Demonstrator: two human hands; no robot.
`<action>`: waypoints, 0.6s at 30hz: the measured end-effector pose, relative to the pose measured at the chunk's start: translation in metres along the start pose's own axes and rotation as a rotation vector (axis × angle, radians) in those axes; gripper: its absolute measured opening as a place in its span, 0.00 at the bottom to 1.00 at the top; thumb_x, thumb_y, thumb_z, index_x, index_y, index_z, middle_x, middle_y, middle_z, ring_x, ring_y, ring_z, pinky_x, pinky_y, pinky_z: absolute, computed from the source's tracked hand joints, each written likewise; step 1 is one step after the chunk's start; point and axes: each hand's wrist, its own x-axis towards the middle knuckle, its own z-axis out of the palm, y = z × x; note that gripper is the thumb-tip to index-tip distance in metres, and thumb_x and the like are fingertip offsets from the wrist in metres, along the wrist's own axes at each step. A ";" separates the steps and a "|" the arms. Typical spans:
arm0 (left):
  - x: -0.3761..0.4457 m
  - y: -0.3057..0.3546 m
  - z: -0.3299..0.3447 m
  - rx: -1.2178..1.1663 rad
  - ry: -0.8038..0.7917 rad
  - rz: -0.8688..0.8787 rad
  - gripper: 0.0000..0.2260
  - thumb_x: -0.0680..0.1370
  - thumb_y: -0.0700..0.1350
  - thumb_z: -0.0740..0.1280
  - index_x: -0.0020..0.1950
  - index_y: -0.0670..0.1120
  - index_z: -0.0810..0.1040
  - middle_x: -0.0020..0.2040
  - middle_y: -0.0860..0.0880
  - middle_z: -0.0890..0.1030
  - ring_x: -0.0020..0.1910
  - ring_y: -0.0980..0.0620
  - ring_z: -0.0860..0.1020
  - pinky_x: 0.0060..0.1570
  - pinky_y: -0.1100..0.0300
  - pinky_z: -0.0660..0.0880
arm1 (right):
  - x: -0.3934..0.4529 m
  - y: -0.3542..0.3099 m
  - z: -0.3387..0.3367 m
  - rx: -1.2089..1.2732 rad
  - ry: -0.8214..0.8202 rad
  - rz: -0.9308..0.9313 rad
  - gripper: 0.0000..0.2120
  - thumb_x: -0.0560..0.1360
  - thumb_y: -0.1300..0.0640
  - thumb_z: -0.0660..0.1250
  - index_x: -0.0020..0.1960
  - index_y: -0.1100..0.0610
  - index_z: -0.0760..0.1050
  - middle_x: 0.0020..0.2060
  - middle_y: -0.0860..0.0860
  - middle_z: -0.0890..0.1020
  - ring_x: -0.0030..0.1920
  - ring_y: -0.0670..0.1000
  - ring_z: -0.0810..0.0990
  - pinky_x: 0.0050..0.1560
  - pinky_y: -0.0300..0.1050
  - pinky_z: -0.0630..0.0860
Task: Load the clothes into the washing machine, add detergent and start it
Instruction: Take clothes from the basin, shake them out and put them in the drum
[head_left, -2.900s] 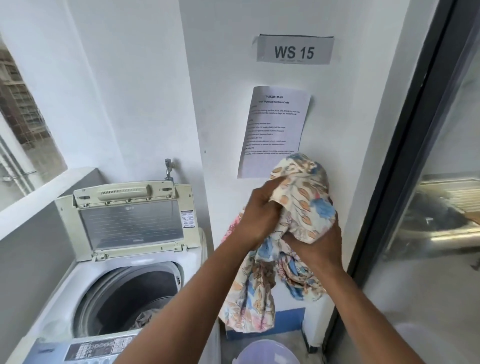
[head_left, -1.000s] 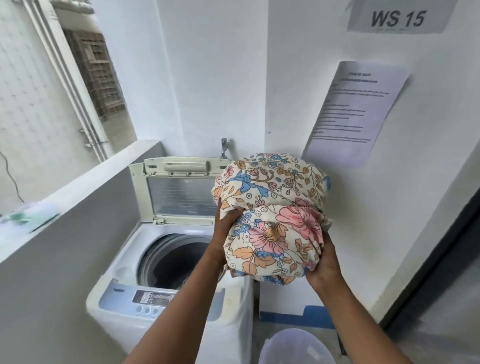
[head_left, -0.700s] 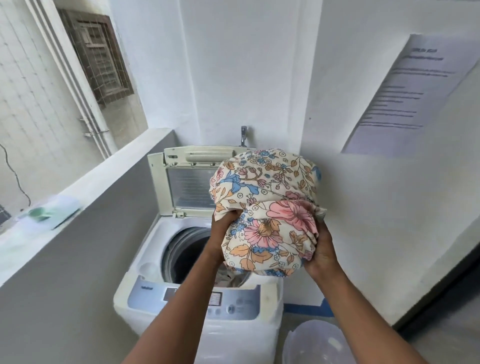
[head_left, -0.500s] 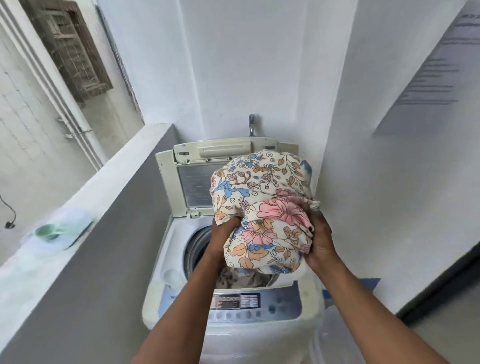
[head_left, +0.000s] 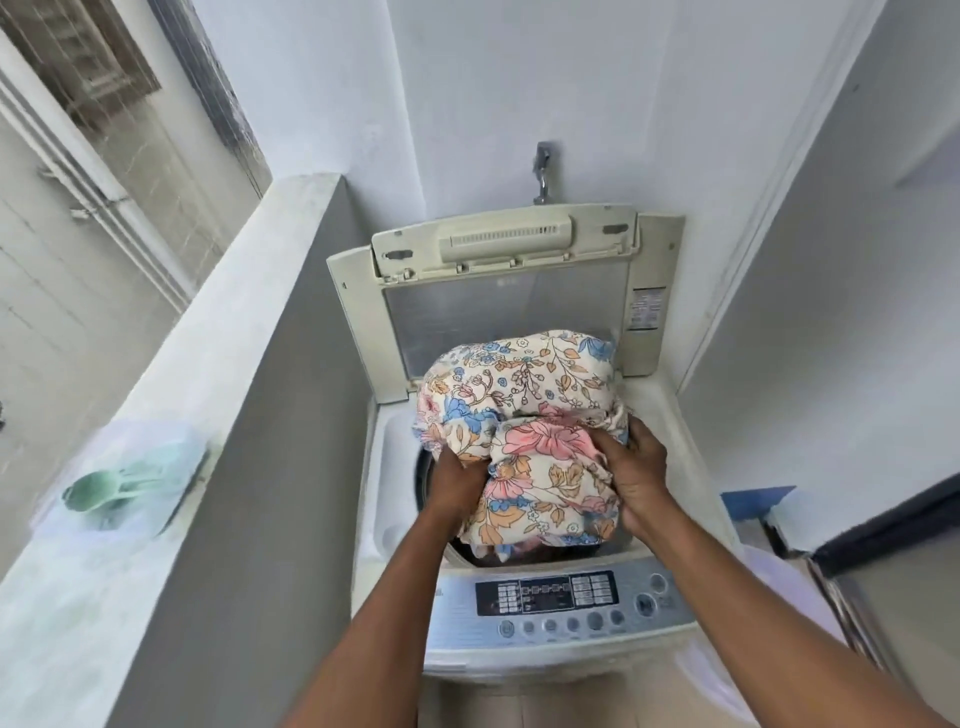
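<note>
A bundled floral cloth (head_left: 524, 415), cream with pink, blue and orange flowers, fills the mouth of the white top-loading washing machine (head_left: 670, 415). My left hand (head_left: 457, 480) grips its left underside. My right hand (head_left: 636, 467) grips its right side. The machine's lid (head_left: 509, 301) stands open against the back wall. The drum is almost wholly hidden by the bundle; a dark sliver shows beneath it. The control panel (head_left: 556, 603) with buttons and a display runs along the machine's front.
A clear plastic container with a green scoop (head_left: 119, 483) rests on the white ledge at left. A grey half-wall stands left of the machine. A tap (head_left: 542, 174) sticks out of the wall behind it. A pale tub (head_left: 769, 587) sits on the floor at right.
Both hands have carried the floral bundle leftward and down, from in front of the wall notice to the machine's opening. My view has swung to look down on the machine.
</note>
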 end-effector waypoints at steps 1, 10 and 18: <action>0.003 -0.002 0.000 0.035 -0.005 -0.017 0.24 0.75 0.48 0.71 0.71 0.56 0.77 0.63 0.55 0.84 0.64 0.46 0.81 0.65 0.41 0.79 | 0.005 0.009 0.003 -0.051 0.008 0.008 0.13 0.72 0.58 0.80 0.56 0.52 0.84 0.48 0.54 0.89 0.46 0.56 0.89 0.39 0.47 0.84; 0.027 -0.007 0.005 0.229 -0.061 -0.090 0.22 0.79 0.27 0.61 0.72 0.39 0.75 0.62 0.47 0.81 0.63 0.48 0.77 0.63 0.55 0.75 | 0.051 0.087 0.013 -0.367 0.058 0.159 0.06 0.78 0.50 0.73 0.52 0.41 0.78 0.46 0.51 0.88 0.44 0.53 0.88 0.44 0.59 0.86; 0.057 -0.050 0.023 0.340 -0.193 -0.209 0.21 0.80 0.27 0.57 0.72 0.36 0.71 0.66 0.37 0.79 0.66 0.35 0.77 0.64 0.47 0.76 | 0.083 0.140 0.008 -0.650 0.078 0.145 0.11 0.79 0.55 0.72 0.61 0.54 0.80 0.51 0.51 0.87 0.49 0.54 0.85 0.48 0.53 0.85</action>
